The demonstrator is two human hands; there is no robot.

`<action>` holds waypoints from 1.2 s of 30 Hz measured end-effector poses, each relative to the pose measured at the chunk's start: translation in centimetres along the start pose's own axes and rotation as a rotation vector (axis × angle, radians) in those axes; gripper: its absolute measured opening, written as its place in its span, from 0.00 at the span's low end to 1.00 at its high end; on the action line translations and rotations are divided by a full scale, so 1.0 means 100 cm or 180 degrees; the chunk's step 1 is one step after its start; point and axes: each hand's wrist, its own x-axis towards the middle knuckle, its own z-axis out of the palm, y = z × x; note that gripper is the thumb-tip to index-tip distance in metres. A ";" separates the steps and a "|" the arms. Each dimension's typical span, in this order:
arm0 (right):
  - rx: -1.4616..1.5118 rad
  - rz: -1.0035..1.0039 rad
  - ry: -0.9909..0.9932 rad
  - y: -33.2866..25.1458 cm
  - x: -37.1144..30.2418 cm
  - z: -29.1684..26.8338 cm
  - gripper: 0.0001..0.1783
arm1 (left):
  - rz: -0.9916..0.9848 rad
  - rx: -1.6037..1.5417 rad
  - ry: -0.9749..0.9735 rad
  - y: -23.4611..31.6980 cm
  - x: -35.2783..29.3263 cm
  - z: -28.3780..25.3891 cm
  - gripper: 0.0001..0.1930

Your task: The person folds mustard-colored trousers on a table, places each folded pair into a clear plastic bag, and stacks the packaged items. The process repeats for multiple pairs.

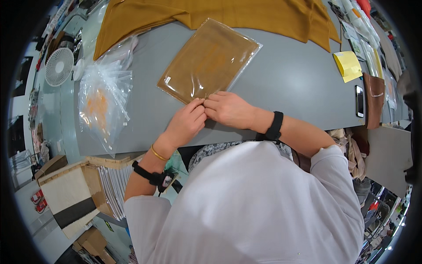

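A clear plastic bag (206, 59) holding folded mustard-brown cloth lies slanted on the grey table. At its near corner my two hands meet, fingertips almost touching. My left hand (187, 123) pinches the bag's edge between thumb and fingers. Right beside it, my right hand (228, 109) has its fingers curled and closed on the same edge. The exact grip of the fingertips is partly hidden by the knuckles. Beyond the bag, a large mustard cloth (263, 17) spreads across the far side of the table.
Loose clear plastic bags (105, 101) with orange print pile up at the left, near a white fan (60, 67). On the right are a yellow paper (348, 66), a phone (359, 101) and a brown pouch (373, 100). Below the table's left edge stands a box of files (112, 189).
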 end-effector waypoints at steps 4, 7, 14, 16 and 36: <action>-0.0520 -0.0278 -0.0273 0.053 -0.013 -0.028 0.08 | -0.0236 -0.0088 0.0248 0.005 -0.006 0.006 0.09; -0.0764 0.0097 -0.0433 0.104 -0.039 -0.083 0.09 | -0.0245 -0.0125 0.0260 0.005 -0.012 0.003 0.08; -0.0737 0.0906 -0.0710 0.155 -0.048 -0.118 0.23 | -0.0701 -0.0285 0.0205 -0.008 0.023 -0.025 0.17; -0.0539 0.0544 -0.0348 0.155 -0.026 -0.094 0.39 | -0.1028 0.0332 0.0160 -0.023 0.055 -0.010 0.31; -0.0431 0.0779 -0.0810 0.166 -0.005 -0.049 0.44 | -0.2592 -0.0182 0.2519 -0.011 -0.071 0.014 0.08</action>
